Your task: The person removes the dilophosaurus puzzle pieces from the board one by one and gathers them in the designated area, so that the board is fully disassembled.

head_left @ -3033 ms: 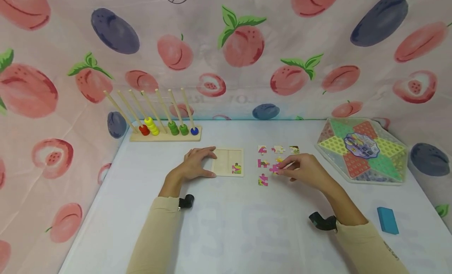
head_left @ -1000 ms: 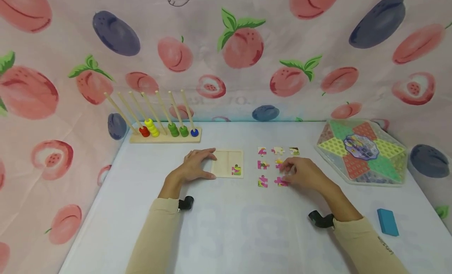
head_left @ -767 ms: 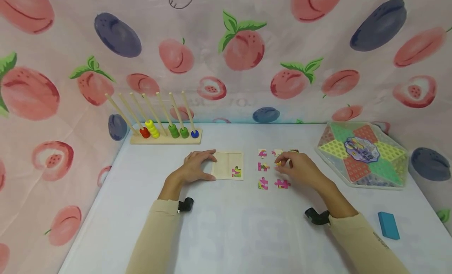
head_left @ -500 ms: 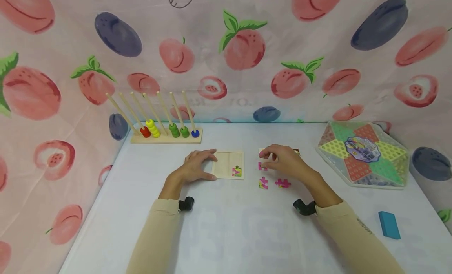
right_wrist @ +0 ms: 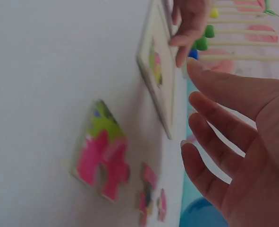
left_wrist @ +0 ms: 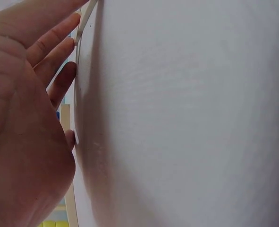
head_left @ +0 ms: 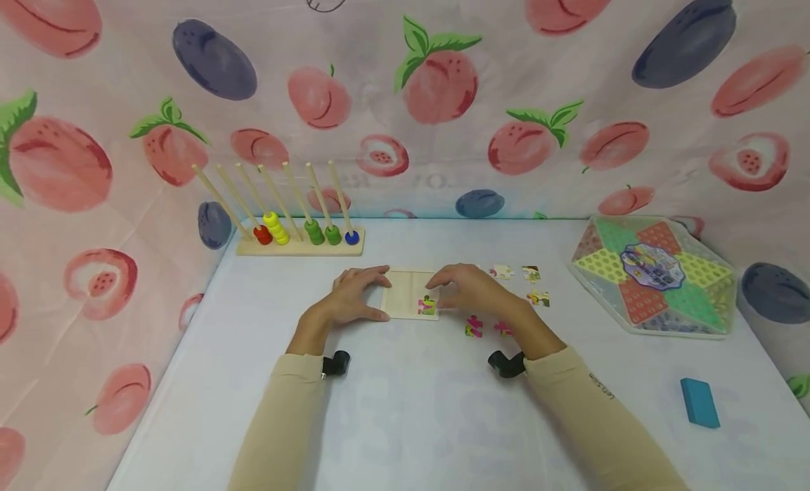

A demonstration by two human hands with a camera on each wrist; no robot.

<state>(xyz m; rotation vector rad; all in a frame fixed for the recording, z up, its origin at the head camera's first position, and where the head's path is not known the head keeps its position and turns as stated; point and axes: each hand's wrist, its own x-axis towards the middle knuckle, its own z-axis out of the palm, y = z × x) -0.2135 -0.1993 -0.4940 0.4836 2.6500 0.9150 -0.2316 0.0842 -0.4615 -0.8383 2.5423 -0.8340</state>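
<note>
My left hand (head_left: 346, 295) holds the left side of a small square wooden puzzle tray (head_left: 399, 297), thumb at the near corner and a finger at the far one. A single pink and green jigsaw piece (head_left: 426, 305) lies in the tray's near right corner. Over the right edge hovers my right hand (head_left: 474, 291), its thumb and fingers apart, with no piece visible between them. In the right wrist view those fingers (right_wrist: 210, 142) look loosely bent. A pink and green jigsaw piece (right_wrist: 104, 156) lies on the table below; my right hand hides some pieces in the head view.
More loose jigsaw pieces (head_left: 530, 273) lie right of the tray. A counting rack (head_left: 300, 247) with coloured beads stands at the back left. A clear, patterned lidded box (head_left: 654, 273) sits at the back right, and a blue block (head_left: 699, 402) is nearer.
My right hand set a pink jigsaw piece down in the nearest row, rose over the other pieces, then moved left to the tray's right edge. My left hand stayed on the tray.
</note>
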